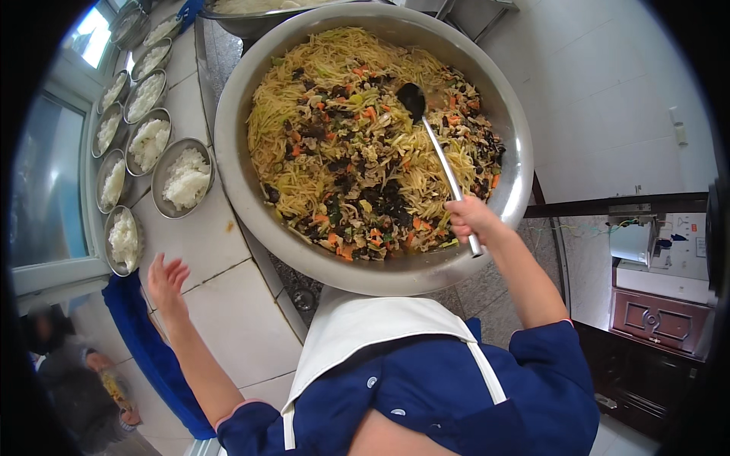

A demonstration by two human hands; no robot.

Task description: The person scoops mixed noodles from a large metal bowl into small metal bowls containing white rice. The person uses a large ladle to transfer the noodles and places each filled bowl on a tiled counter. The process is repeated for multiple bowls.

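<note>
My right hand (473,218) is closed round the metal handle of a ladle (441,156). The ladle's dark bowl rests in the food inside a very wide steel basin (234,144). Pale shredded vegetable strips (277,99) fill the left and far part of it; a mix of meat, black fungus and carrot pieces (357,163) lies over the middle and right. Over the tiled counter, my left hand (168,285) is held up with its fingers apart and nothing in it. Nearest to it is a steel bowl of rice (124,239).
Several more steel bowls of rice (182,178) stand in rows along the tiled counter (228,296) by the window. Beyond the basin sits another metal pan (251,21). A blue cloth (144,342) hangs at the counter's left. Behind glass, lower left, a person (84,387) stands.
</note>
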